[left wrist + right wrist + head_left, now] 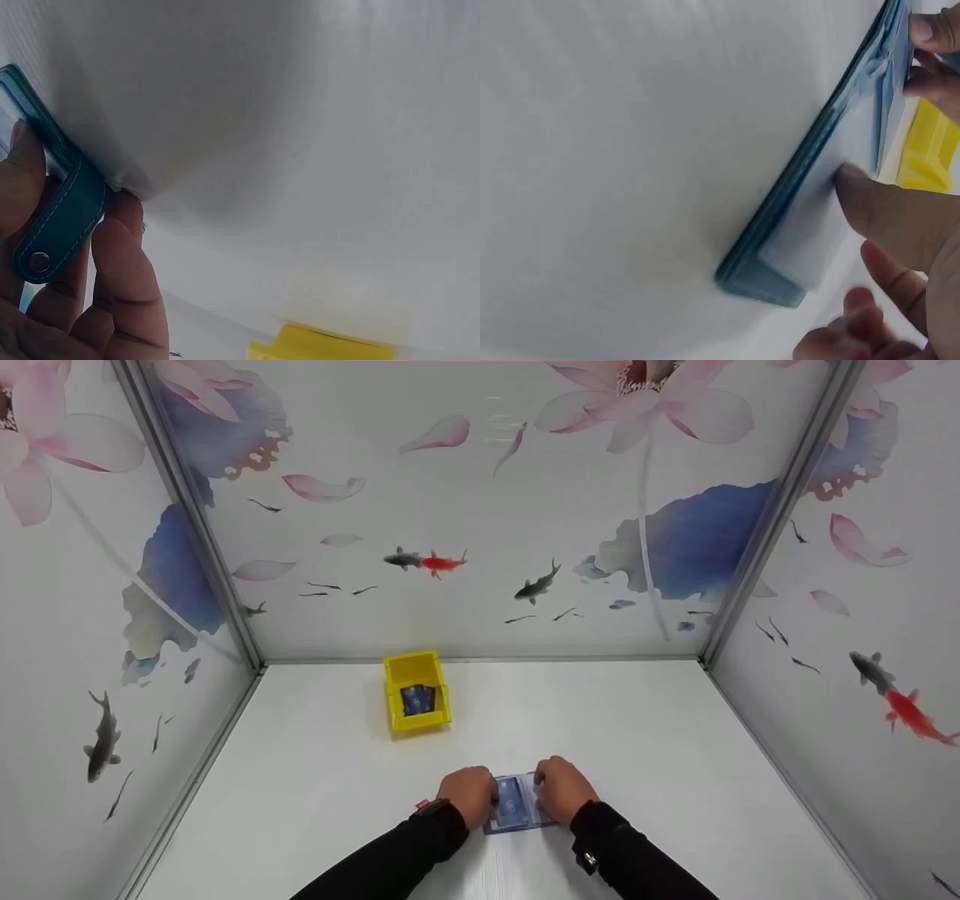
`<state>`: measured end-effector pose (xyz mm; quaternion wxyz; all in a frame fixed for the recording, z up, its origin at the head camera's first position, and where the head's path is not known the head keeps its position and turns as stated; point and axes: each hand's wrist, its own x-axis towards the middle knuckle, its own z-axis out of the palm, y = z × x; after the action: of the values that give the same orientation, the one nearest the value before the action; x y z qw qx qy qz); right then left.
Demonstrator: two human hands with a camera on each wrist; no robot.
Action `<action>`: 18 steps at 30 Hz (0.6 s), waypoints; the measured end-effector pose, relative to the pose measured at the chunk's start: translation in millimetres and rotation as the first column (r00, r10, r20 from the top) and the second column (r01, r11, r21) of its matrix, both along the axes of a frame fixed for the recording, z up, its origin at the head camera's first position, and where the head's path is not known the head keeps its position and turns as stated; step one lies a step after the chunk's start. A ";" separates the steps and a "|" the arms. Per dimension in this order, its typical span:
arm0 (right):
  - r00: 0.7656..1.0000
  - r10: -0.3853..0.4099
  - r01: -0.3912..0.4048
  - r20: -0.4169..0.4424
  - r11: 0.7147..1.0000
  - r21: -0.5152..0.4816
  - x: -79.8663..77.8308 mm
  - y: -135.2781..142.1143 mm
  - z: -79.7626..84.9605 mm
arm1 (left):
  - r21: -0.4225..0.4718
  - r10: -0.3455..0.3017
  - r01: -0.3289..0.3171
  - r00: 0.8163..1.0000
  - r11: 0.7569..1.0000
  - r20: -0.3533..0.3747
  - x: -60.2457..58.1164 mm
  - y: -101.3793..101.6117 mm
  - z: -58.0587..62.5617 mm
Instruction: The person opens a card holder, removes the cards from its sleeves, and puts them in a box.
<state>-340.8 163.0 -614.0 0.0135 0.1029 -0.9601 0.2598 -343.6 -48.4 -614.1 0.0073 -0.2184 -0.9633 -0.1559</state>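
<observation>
A blue-teal card holder (512,802) lies spread open on the white table in the head view, with clear plastic sleeves inside. My left hand (470,795) grips its left side. In the left wrist view, the thumb is over the sleeves and a fingertip touches the outer edge near a stitched strap (64,217) with a metal snap. At the right side is my right hand (562,789). Its thumb (870,199) presses a clear sleeve (821,217) in the right wrist view, with the other fingers bent below; their contact with the holder is partly hidden.
Beyond the hands, a yellow bin (418,722) stands near the back wall, left of centre, with dark blue card-like pieces (418,700) inside. White panels printed with flowers and fish enclose the table (600,712) at the back and both sides.
</observation>
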 end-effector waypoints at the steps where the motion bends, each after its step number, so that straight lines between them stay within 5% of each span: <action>1: 1.000 0.027 -0.026 0.014 0.999 -0.020 -0.3 -1.6 -0.2 | -0.002 0.001 -0.001 1.000 1.000 -0.006 -0.5 -0.2 -1.0; 7: 0.977 0.032 0.013 0.209 0.977 -0.212 -2.4 -4.7 2.7 | 0.000 0.014 -0.014 1.000 1.000 -0.002 -2.8 0.2 -4.8; 12: 0.931 0.035 0.101 0.362 0.932 -0.349 -3.0 -4.2 6.9 | 0.008 0.035 -0.035 0.999 0.999 0.017 -3.8 -0.3 -4.0; 18: 0.916 0.065 0.087 0.395 0.931 -0.356 -2.2 -3.9 6.1 | 0.009 0.035 -0.035 0.999 0.999 -0.005 -4.0 -0.3 -4.8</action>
<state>-343.0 159.0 -608.0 -0.1626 0.0379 -0.8775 0.4495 -347.6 -48.7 -618.9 0.0134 -0.2018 -0.9662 -0.1595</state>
